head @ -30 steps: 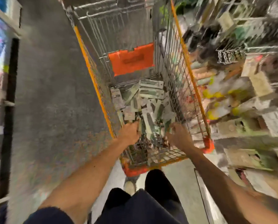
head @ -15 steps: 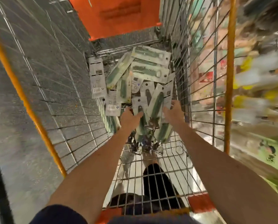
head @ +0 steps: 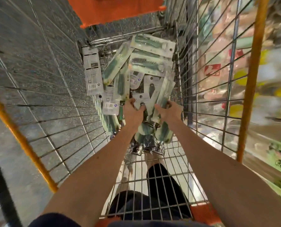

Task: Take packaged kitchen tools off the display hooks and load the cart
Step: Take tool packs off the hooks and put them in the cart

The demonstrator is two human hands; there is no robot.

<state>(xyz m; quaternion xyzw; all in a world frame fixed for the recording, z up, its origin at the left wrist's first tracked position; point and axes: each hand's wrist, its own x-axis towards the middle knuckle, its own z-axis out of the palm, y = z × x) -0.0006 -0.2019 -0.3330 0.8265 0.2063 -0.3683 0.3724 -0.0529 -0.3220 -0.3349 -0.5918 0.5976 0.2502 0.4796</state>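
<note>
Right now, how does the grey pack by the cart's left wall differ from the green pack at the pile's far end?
The grey pack shows a barcode, the green pack a green handle. The grey pack runs along the cart; the green pack lies across it. Both lie unheld in the cart.

A heap of packaged tools [head: 146,63] is seen at the far end of the wire cart [head: 218,102], the flat card packs laid crisscross, most showing green handles under clear blisters (a few are turned to white barcoded backs). A nearer bundle [head: 163,133] of like packs is gripped by the left hand [head: 133,112] and right hand [head: 168,110], its shiny metal ends lowest.
</note>
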